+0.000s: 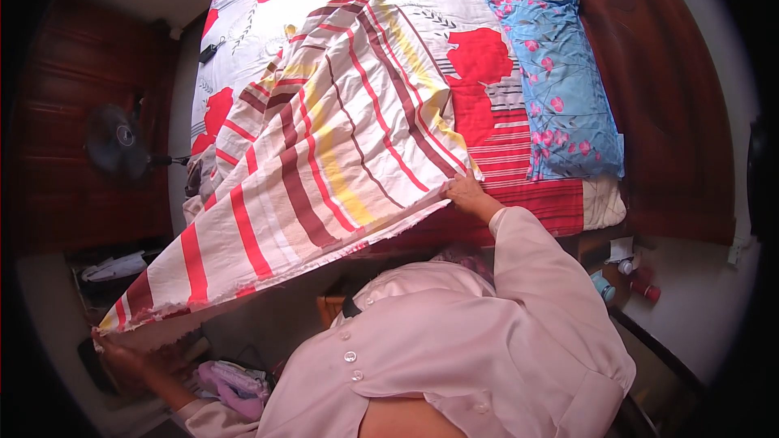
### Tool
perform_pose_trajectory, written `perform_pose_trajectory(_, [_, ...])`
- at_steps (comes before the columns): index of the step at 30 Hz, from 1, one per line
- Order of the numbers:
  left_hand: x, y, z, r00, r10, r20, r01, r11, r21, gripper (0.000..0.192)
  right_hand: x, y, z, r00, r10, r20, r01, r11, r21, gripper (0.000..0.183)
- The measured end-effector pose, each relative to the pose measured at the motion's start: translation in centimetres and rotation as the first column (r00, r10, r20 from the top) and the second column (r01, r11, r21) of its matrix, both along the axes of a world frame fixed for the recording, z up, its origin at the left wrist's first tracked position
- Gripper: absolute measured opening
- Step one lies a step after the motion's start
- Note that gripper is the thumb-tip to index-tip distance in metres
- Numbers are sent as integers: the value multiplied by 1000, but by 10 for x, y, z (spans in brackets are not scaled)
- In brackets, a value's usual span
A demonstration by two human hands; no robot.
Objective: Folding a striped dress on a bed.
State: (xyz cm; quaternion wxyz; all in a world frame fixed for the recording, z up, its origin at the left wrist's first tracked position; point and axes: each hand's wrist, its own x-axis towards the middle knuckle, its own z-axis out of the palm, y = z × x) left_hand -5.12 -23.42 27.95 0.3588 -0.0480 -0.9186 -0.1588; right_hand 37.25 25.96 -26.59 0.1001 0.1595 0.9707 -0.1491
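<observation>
A striped cloth (359, 140) in white, red, maroon and yellow stretches between my two hands. My left hand (118, 356) grips one corner of it, low at the far left and off the bed's side. Near the bed's front edge, my right hand (468, 194) pinches the frayed near edge close to another corner. Between the hands that edge runs taut in a slanting line. The far part of the cloth lies rumpled on a bed with a white and red flowered cover (481, 61). Some bunched fabric hangs under the cloth's left side.
A blue flowered pillow (557, 91) lies at the bed's right, before a wooden headboard (657, 97). At left stands a black fan (115, 137). A small black object (210, 52) rests on the bed. Purple fabric (234, 386) lies low at left; a red container (645, 291) stands at right.
</observation>
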Motion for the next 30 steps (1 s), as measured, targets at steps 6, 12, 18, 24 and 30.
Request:
perform_pose_trajectory(6, [-40,-62,30,960,-264,-91,245,953,-181,44,3,3,-32,824,-320,467,350,936,23,28])
perform_pose_trajectory(12, [-65,-92,50,994,-95,56,41,789,613,61,42,43,-49,712,-484,509,554,832,16,44])
perform_pose_trajectory(18, [-93,-123,47,993,-107,42,33,610,792,58,31,49,-40,738,-589,328,659,733,-167,43])
perform_pose_trajectory(24, [-85,-96,43,994,-111,16,62,661,747,55,-5,38,-73,589,-773,236,802,523,-288,28])
perform_pose_trajectory(30, [-80,-114,63,993,-120,-22,100,698,709,47,-3,44,-129,206,-978,28,910,181,-373,23])
